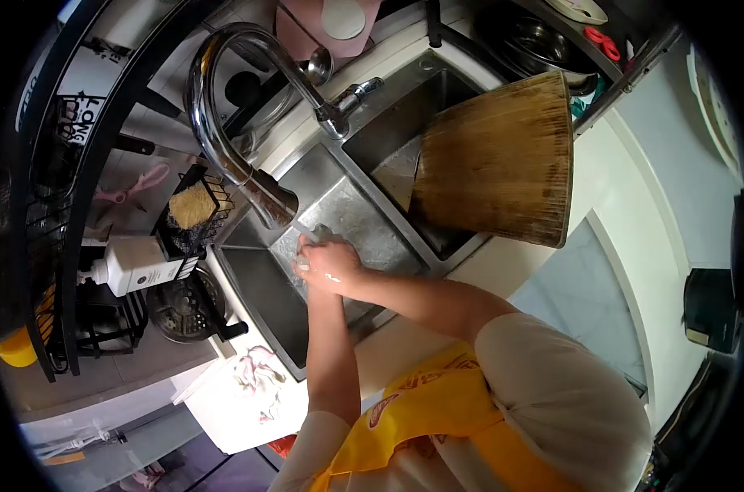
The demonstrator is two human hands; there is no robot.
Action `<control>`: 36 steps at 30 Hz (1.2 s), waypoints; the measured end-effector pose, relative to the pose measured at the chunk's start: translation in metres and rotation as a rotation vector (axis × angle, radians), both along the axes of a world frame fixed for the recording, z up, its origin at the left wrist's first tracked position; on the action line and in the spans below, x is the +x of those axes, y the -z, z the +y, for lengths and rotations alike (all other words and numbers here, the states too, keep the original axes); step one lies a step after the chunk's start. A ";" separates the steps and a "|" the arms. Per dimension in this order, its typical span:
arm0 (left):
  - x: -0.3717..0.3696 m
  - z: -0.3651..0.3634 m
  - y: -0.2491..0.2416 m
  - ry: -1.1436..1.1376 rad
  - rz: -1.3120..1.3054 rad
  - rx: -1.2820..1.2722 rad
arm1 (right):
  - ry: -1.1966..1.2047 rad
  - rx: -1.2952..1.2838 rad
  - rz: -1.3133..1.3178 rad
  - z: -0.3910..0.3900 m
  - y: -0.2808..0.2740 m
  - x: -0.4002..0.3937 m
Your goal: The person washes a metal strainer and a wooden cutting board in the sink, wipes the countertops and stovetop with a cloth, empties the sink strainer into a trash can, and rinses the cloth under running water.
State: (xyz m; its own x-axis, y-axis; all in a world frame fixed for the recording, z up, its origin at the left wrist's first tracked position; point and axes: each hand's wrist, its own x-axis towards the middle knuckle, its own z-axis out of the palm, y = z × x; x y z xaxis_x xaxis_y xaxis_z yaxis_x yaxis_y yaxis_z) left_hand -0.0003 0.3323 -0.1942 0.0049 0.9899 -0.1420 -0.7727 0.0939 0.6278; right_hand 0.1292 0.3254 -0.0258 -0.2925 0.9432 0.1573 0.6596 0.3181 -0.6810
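Observation:
My right hand (336,261) lies over my left hand (304,267), the two pressed together beneath the faucet (275,201) and above the left basin of the metal sink (265,283). The fingers of my right hand are closed round my left hand. White foam or wet gloss shows on the skin. Greyish-white water or suds appears at the fingertips; I cannot make out any object there. My left hand is mostly covered, so its fingers are hidden. Water ripples brightly across the basin floor.
A wooden cutting board (495,160) leans over the right basin. Beside the left basin are a wire caddy with a sponge (191,207), a white pump bottle (134,264) and a metal drain strainer (183,307). A black rack (85,176) rises at the left.

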 end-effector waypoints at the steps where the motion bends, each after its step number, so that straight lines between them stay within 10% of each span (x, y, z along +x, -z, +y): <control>1: 0.004 0.003 -0.009 -0.042 0.004 0.019 | -0.004 -0.047 0.004 0.011 0.008 -0.004; 9: 0.024 -0.013 -0.105 0.027 -0.084 -0.550 | 0.160 -0.191 0.087 0.073 0.060 0.007; 18: 0.024 -0.019 -0.079 0.097 0.852 -0.421 | -0.291 -0.436 0.514 0.041 0.033 0.013; 23: 0.021 0.003 -0.117 0.112 1.134 -0.191 | -0.011 0.232 -0.175 0.047 0.015 0.076; 26: 0.040 0.012 -0.157 0.167 1.805 -0.067 | -0.110 -0.479 -0.139 0.042 0.028 0.061; 29: 0.055 0.010 -0.153 0.336 2.306 -0.065 | -0.077 -1.573 0.834 0.028 0.044 0.041; 32: 0.062 -0.018 -0.142 0.074 2.350 0.097 | 0.128 -1.607 1.400 0.037 0.044 0.020; 36: 0.046 -0.060 -0.141 0.161 2.082 0.136 | 0.116 -1.499 1.441 0.071 0.143 -0.041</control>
